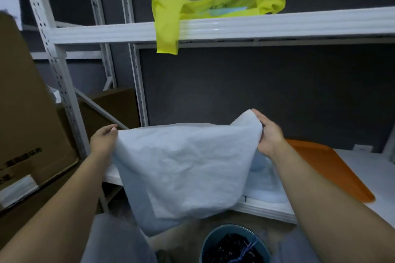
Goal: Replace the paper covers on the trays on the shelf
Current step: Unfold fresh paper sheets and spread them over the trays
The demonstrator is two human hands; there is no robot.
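Hanging before a white shelf (367, 168) and dark wall (256, 92), a paper cover (186, 166) stretches sideways, pinched between left hand (104, 136) and right hand (270, 134).

The person holds a white paper cover (183, 166) up by its two top corners. The left hand (104, 139) grips the corner at nine o'clock and the right hand (270, 136) pinches the one at three o'clock. The crumpled sheet hangs over the front edge of the lower shelf (367, 166). At four o'clock from the right wrist an orange tray (333, 168) lies flat on that shelf. High at twelve o'clock a yellow-green bag (213, 6) sits on the upper shelf (299, 23), one flap drooping over its edge. A cardboard box (25, 102) stands at nine o'clock. A blue bin (213, 239) with dark contents sits at six o'clock, below the sheet.
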